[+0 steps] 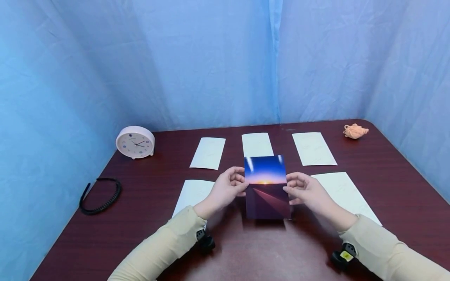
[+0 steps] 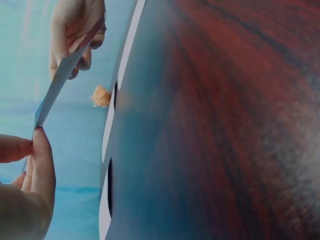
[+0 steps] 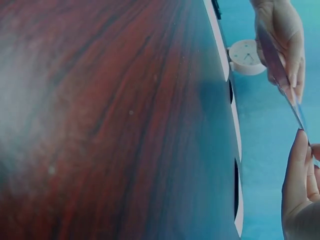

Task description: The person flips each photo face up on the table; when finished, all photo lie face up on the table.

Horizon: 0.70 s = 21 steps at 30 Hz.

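Note:
A glossy photo print [image 1: 266, 195] of a sunset, deep blue above and dark below, is held up over the middle of the table. My left hand [image 1: 226, 187] pinches its left edge between thumb and fingers. At the right edge, my right hand [image 1: 309, 192] pinches it the same way. From the left wrist view the photo [image 2: 60, 75] appears nearly edge-on, tilted and raised off the tabletop. The right wrist view also shows the photo [image 3: 280, 75] from the side, between both hands.
White sheets lie around the hands: back left [image 1: 208, 153], back middle [image 1: 257, 143], back right [image 1: 314, 148], front left [image 1: 191, 193], front right [image 1: 346, 195]. A round clock [image 1: 135, 143] and black headband [image 1: 102, 207] are at left. Peach yarn [image 1: 355, 131] lies far right. Blue curtains [image 1: 211, 62] surround the table.

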Available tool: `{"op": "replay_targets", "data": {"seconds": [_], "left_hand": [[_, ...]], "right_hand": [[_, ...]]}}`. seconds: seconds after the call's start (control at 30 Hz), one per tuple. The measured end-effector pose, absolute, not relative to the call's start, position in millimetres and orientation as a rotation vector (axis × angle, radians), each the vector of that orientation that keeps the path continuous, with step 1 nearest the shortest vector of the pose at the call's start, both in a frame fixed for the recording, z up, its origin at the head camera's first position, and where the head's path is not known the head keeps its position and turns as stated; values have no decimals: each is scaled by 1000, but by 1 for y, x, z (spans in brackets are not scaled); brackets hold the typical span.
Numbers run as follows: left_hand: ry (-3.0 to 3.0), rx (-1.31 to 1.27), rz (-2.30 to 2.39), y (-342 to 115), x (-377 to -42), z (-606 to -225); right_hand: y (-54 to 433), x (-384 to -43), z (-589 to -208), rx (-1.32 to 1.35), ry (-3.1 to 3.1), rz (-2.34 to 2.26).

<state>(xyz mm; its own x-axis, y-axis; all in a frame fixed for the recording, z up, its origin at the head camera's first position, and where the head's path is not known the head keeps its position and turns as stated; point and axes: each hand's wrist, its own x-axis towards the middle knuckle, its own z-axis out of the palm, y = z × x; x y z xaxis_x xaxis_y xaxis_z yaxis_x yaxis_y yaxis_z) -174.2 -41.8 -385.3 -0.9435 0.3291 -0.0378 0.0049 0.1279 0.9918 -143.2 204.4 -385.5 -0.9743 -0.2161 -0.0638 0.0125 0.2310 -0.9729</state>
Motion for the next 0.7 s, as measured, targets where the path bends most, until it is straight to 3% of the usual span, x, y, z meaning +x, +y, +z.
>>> {"op": "replay_targets", "data": {"seconds": [0.7], "left_hand": [[2146,160,1665,-36,-167,-404]], "right_hand": [[203,-141,-402,-98,2183,-1674]]}}
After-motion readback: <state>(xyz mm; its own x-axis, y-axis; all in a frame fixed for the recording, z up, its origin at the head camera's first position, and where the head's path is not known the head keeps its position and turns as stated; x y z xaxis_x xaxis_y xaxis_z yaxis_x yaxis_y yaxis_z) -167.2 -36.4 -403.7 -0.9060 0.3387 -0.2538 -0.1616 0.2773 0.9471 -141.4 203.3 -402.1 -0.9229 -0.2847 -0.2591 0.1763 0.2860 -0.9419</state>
